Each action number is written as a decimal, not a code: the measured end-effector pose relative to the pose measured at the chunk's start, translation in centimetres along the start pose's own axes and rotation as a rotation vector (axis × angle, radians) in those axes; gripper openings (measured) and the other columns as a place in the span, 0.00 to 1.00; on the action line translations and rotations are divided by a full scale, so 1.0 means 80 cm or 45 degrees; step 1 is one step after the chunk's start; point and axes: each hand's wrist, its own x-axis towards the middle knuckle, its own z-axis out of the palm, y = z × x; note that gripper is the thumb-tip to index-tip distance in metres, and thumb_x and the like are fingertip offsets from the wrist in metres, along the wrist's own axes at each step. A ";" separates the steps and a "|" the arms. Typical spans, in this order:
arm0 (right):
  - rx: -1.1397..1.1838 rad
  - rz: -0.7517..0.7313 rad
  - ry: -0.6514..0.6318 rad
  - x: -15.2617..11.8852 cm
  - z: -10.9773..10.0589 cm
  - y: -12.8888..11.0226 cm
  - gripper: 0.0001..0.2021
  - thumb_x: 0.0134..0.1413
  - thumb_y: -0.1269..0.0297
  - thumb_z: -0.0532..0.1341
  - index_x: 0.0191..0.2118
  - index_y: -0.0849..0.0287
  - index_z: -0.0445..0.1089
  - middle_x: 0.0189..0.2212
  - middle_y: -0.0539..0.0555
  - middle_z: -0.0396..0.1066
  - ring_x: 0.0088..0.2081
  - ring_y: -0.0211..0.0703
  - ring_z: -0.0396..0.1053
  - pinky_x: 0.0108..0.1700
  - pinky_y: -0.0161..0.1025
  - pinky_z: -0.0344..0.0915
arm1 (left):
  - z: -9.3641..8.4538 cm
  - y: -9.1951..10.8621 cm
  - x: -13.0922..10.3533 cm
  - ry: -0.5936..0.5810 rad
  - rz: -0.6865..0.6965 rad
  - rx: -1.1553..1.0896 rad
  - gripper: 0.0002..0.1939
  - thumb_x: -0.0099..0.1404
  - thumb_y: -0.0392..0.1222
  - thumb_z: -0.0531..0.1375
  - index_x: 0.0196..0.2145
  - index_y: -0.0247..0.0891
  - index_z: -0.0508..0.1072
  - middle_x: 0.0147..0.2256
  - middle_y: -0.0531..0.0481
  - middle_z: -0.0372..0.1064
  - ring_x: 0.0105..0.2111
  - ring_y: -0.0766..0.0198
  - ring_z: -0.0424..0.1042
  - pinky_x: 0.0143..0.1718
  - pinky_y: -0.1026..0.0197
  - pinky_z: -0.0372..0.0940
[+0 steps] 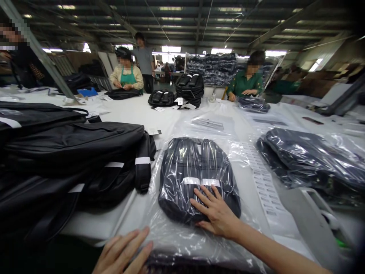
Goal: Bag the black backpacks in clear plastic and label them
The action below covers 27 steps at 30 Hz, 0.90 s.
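A black backpack [173,182] lies inside a clear plastic bag [171,238] in front of me, with two white bands across its straps. My right hand [213,213] rests on the lower right of the wrapped backpack, palm down and fingers spread. Near the table's front edge, my left hand [125,253] is at the open lower end of the plastic, fingers stretched out, with nothing visible in it. Whether it touches the plastic is unclear.
Black backpacks [74,148] are piled at left. Wrapped bags [308,156] lie at right, beside a label sheet [265,186] and a grey device [316,220]. More bags [189,89] are stacked farther back. Several people stand around the table [128,112].
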 end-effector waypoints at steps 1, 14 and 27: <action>-0.008 0.001 0.003 0.001 -0.001 -0.001 0.34 0.51 0.50 0.60 0.62 0.48 0.50 0.63 0.58 0.50 0.63 0.62 0.44 0.56 0.70 0.44 | -0.008 0.000 0.035 -0.038 0.010 -0.121 0.31 0.64 0.33 0.51 0.63 0.39 0.48 0.58 0.40 0.57 0.58 0.50 0.54 0.50 0.47 0.63; -0.057 0.107 0.157 -0.004 0.023 -0.007 0.40 0.53 0.47 0.54 0.64 0.68 0.42 0.62 0.67 0.48 0.63 0.60 0.42 0.61 0.63 0.40 | 0.142 0.024 0.194 -0.520 0.440 -0.521 0.31 0.64 0.53 0.55 0.61 0.44 0.50 0.65 0.35 0.28 0.62 0.37 0.29 0.58 0.34 0.40; -0.023 0.390 0.422 -0.022 0.024 -0.015 0.47 0.43 0.41 0.59 0.59 0.76 0.48 0.57 0.75 0.53 0.63 0.66 0.40 0.60 0.65 0.42 | 0.136 0.032 0.190 -0.504 0.532 -0.327 0.33 0.65 0.48 0.56 0.62 0.41 0.46 0.65 0.40 0.34 0.63 0.42 0.36 0.58 0.36 0.37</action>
